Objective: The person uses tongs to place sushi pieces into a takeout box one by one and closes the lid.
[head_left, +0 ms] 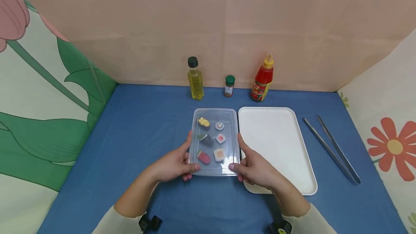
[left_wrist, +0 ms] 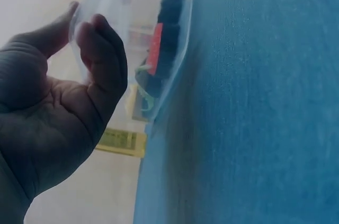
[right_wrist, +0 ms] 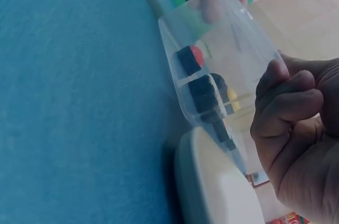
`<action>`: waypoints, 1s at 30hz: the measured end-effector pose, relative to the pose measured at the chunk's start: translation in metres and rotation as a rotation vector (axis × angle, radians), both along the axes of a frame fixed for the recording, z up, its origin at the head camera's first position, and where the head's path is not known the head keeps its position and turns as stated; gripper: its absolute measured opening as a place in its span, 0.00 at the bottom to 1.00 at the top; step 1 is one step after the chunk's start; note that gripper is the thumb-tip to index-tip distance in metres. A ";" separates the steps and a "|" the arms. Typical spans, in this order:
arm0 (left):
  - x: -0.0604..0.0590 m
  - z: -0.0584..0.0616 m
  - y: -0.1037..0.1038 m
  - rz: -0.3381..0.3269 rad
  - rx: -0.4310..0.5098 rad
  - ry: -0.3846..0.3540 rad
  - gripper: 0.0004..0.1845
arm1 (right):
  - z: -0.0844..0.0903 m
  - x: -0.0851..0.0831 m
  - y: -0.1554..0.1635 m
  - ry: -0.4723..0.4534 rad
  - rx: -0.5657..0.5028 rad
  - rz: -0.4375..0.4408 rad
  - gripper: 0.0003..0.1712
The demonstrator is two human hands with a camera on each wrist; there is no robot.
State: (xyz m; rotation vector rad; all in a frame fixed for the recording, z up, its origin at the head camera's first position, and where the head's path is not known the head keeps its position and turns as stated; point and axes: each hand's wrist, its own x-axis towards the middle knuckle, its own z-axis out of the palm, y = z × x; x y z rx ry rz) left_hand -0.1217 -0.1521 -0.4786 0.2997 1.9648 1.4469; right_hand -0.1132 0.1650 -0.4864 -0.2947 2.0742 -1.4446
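Clear plastic was what you held: a lidded box (head_left: 214, 141) sat on the blue tabletop (head_left: 136, 133), with six toy sushi pieces (head_left: 211, 141) inside, in two columns. Your left hand (head_left: 173, 163) gripped its near left corner, the thumb lying along the left edge and the fingers (head_left: 191, 169) curled onto the front rim. Your right hand (head_left: 255, 167) mirrored that at the near right corner, thumb up the right side and fingers (right_wrist: 288, 99) pinching the rim. In the wrist views the box's near end was tilted up off the blue surface. Just to the right of the box, almost touching it, lay a white tray (head_left: 276, 143), and your right hand overlapped its near left corner. Metal tongs (head_left: 331, 149) lay further right. Along the back wall stood an oil bottle (head_left: 195, 78), a small spice jar (head_left: 229, 86) and a red sauce bottle (head_left: 262, 79).
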 end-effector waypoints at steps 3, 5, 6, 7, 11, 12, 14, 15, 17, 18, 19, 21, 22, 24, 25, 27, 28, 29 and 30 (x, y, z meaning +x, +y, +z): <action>0.000 -0.001 0.002 0.000 0.011 0.021 0.63 | 0.001 0.001 0.001 0.010 0.011 -0.011 0.60; 0.000 -0.004 0.002 0.000 0.014 0.027 0.63 | 0.001 0.001 0.001 0.011 0.017 -0.018 0.60; 0.000 -0.005 0.002 -0.001 0.014 0.031 0.63 | 0.001 0.002 0.001 0.008 0.015 -0.021 0.60; -0.001 -0.006 0.001 -0.003 0.011 0.033 0.63 | 0.001 0.002 0.001 0.006 0.016 -0.025 0.59; -0.002 -0.004 -0.002 -0.028 -0.066 0.086 0.63 | 0.001 0.004 -0.001 0.017 0.042 -0.040 0.58; -0.002 -0.003 -0.003 -0.034 -0.105 0.120 0.63 | 0.001 0.005 -0.001 0.037 0.064 -0.042 0.58; -0.003 0.001 -0.006 -0.043 -0.190 0.191 0.61 | 0.001 0.007 -0.001 0.089 0.118 -0.044 0.57; -0.004 0.002 -0.008 -0.042 -0.230 0.228 0.60 | 0.002 0.009 0.000 0.116 0.145 -0.044 0.56; -0.007 0.006 -0.013 -0.027 -0.294 0.304 0.56 | 0.004 0.011 0.002 0.176 0.203 -0.055 0.56; -0.008 0.007 -0.015 -0.011 -0.314 0.333 0.54 | 0.005 0.012 0.005 0.199 0.229 -0.065 0.55; -0.008 0.009 -0.018 0.005 -0.326 0.360 0.52 | 0.007 0.012 0.007 0.217 0.247 -0.081 0.55; -0.010 0.010 -0.022 0.042 -0.344 0.427 0.48 | 0.009 0.012 0.014 0.259 0.288 -0.119 0.53; -0.011 0.011 -0.024 0.059 -0.351 0.464 0.47 | 0.011 0.011 0.019 0.282 0.307 -0.142 0.52; -0.013 0.013 -0.029 0.095 -0.374 0.545 0.45 | 0.014 0.009 0.029 0.345 0.344 -0.185 0.49; -0.015 0.014 -0.031 0.111 -0.388 0.584 0.45 | 0.015 0.007 0.035 0.382 0.365 -0.204 0.48; -0.020 0.016 -0.035 0.140 -0.429 0.660 0.44 | 0.018 0.003 0.046 0.457 0.407 -0.238 0.46; -0.022 0.016 -0.037 0.154 -0.452 0.694 0.44 | 0.019 0.000 0.052 0.495 0.430 -0.250 0.45; -0.026 0.017 -0.040 0.169 -0.481 0.725 0.45 | 0.020 -0.002 0.058 0.534 0.457 -0.260 0.44; -0.029 0.018 -0.042 0.184 -0.505 0.753 0.45 | 0.022 -0.005 0.063 0.570 0.488 -0.269 0.43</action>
